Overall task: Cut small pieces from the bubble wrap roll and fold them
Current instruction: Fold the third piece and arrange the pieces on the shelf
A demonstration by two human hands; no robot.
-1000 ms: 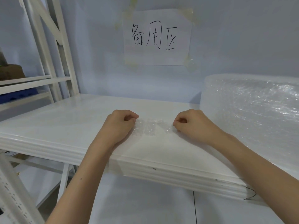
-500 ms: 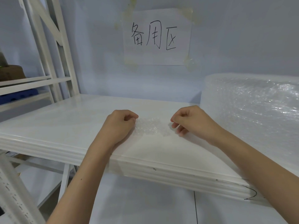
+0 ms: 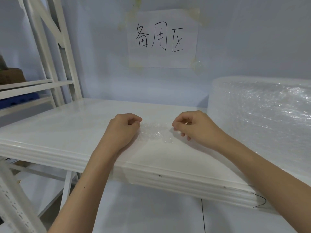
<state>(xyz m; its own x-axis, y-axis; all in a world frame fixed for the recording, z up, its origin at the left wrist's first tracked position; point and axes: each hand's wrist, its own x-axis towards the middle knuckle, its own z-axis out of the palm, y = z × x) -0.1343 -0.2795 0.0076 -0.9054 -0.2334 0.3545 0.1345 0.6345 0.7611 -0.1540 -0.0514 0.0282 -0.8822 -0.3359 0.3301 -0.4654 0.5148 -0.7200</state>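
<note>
A small clear bubble wrap piece [image 3: 155, 132] lies flat on the white shelf board [image 3: 67, 132], between my two hands. My left hand [image 3: 122, 130] is curled into a loose fist and pinches the piece's left edge. My right hand [image 3: 193, 126] hovers at the piece's right edge with thumb and forefinger pinched together and the other fingers loosely spread; whether it grips the wrap I cannot tell. The big bubble wrap roll [image 3: 262, 118] lies on the shelf at the right, close behind my right forearm.
A paper sign with handwritten characters [image 3: 162, 38] is taped to the blue-grey wall behind. A white metal rack [image 3: 45, 52] stands at the left, holding a brown box [image 3: 11, 76]. The shelf's front edge [image 3: 168, 175] runs under my forearms.
My right hand lifted off the right edge of the piece and its fingers loosened from a fist. My left hand stayed in place on the left edge.
</note>
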